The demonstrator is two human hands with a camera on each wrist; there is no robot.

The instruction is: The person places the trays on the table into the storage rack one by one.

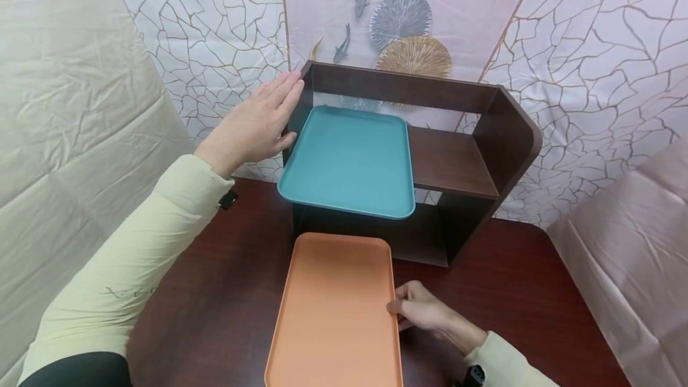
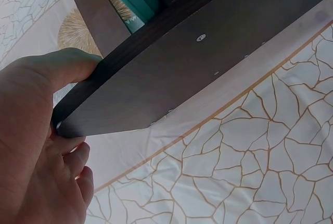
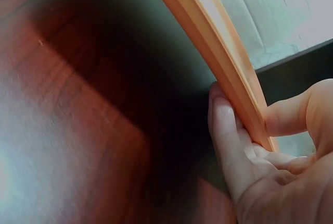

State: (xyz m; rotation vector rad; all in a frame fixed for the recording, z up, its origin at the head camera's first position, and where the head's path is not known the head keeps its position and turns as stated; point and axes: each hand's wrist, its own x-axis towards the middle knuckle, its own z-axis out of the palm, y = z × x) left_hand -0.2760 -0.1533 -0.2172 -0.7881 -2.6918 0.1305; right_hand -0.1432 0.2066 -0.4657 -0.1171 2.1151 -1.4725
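A dark brown two-level shelf stands at the back of the table. My left hand rests on its left side panel, fingers straight in the head view and thumb at the panel's front edge. On the upper level lies a teal tray, its front end sticking out past the board. An orange tray is in front of the shelf, long side toward it and partly cut off by the frame. My right hand pinches its right edge, thumb on top and fingers beneath. In the right wrist view, the tray's rim is above the tabletop.
Dark red wooden table lies beneath everything. A patterned cloth hangs behind the shelf, with plain fabric at the left and more fabric at the right. The shelf's lower level is partly hidden by the teal tray.
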